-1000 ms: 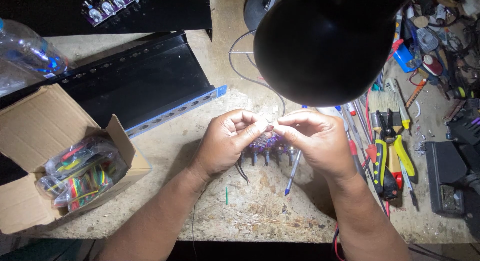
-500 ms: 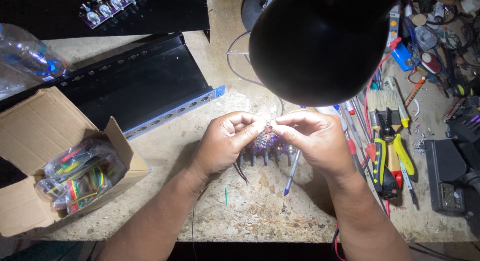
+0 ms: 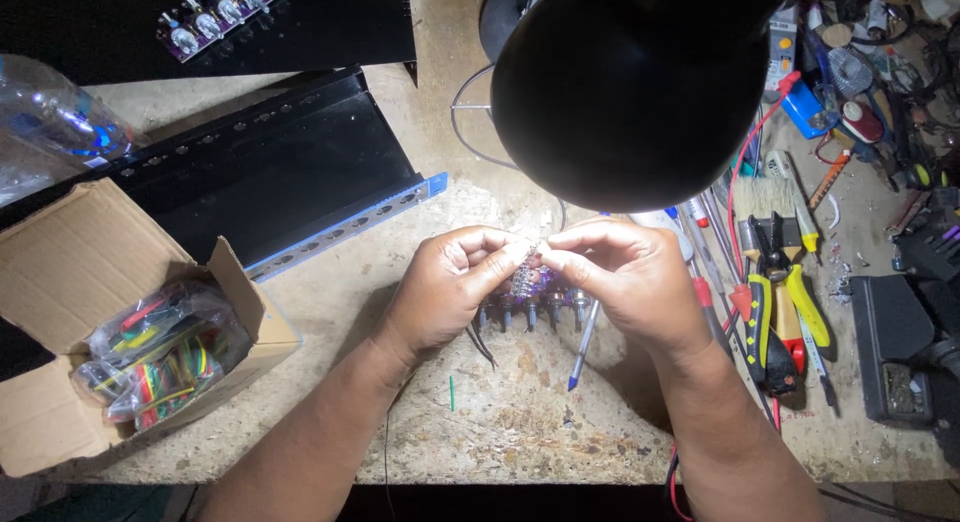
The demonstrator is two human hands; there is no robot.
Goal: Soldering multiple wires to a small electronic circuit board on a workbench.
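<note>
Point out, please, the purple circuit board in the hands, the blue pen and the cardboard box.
purple circuit board (image 3: 532,287), head view, on its strip visible between the hands.
blue pen (image 3: 583,346), head view, mid-barrel.
cardboard box (image 3: 60,272), head view, on its upper flap.

Open bench between the tan cardboard box and left hand — bare worktop there. Big black lamp shade blocks above. Black metal rack panel w/ blue edge closes upper left; pliers w/ yellow handles crowd the right — tight by right hand.
</note>
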